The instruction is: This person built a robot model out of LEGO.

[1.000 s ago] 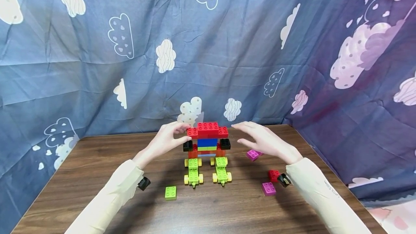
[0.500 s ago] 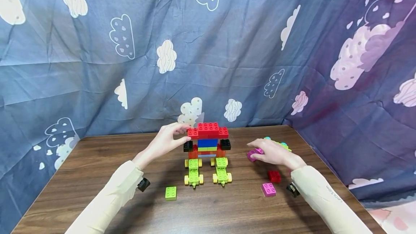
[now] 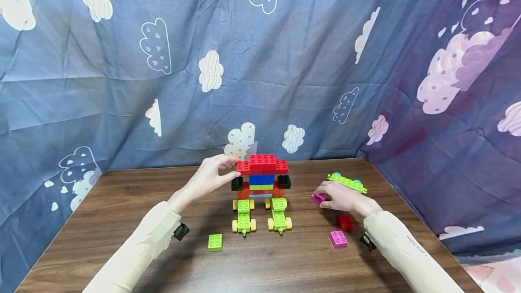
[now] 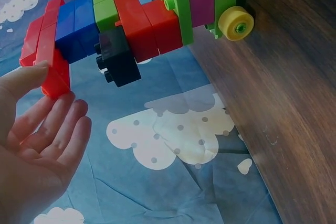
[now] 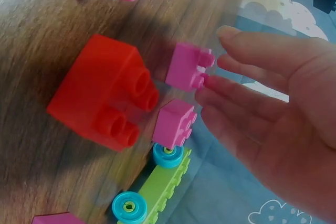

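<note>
A built figure stands mid-table in the head view, with red bricks (image 3: 262, 163) on top, blue bricks (image 3: 262, 180) below, black bricks at the sides and two lime wheeled bases (image 3: 279, 216) as feet. My left hand (image 3: 209, 173) holds the end of its red top brick (image 4: 56, 77) between thumb and fingers. To the right, my right hand (image 3: 343, 197) is low over a magenta brick (image 3: 318, 199). In the right wrist view its fingertips are right at the studs of that magenta brick (image 5: 182, 66), the thumb apart from it, fingers loosely extended.
A second magenta brick (image 5: 173, 123) and a lime wheeled base with blue wheels (image 3: 347, 182) lie beyond the right hand. Nearer are a red brick (image 3: 345, 223) and another magenta brick (image 3: 338, 238). A lime brick (image 3: 215, 242) lies at front left. Cloud-print cloth hangs behind.
My right hand has moved from beside the figure's top, rightward and down to the magenta brick. My left hand has stayed at the red top brick.
</note>
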A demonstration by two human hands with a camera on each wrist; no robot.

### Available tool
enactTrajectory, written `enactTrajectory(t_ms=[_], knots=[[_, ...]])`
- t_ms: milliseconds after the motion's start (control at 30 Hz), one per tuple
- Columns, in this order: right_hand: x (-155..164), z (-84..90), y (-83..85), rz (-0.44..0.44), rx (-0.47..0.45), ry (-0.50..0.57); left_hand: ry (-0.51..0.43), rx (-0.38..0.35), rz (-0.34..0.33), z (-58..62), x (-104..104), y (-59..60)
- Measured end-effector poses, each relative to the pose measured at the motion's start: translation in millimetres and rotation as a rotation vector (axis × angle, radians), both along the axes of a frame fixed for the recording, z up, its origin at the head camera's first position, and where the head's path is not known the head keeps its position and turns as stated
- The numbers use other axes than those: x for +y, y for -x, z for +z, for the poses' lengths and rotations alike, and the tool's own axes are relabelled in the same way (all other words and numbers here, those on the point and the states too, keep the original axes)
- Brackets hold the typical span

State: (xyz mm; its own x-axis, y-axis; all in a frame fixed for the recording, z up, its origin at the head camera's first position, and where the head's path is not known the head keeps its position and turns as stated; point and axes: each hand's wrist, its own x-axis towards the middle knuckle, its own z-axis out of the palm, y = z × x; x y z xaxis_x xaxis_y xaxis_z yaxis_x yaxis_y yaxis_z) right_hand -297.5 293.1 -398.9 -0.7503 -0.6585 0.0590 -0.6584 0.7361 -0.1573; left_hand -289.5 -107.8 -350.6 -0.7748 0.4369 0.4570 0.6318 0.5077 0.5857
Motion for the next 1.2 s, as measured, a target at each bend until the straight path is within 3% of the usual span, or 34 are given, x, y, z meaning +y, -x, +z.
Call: enactTrajectory(t_ms=[367,933,1200], knots=[[-1.4,-4.1,4.7,-0.094,-0.046,-0.039,0.007,-0.015,0.005,-0.5,0.7,1.0],[0.5,-14.4,11.8,-0.016,0.011,-0.016,-0.02,-0.037,0.001,-5.9,-1.4,1.4],[0.7,5.5,7.2,-0.02,0.083,0.059,-0.037,-0.067,0.003,-6.6,-2.2,1.3]])
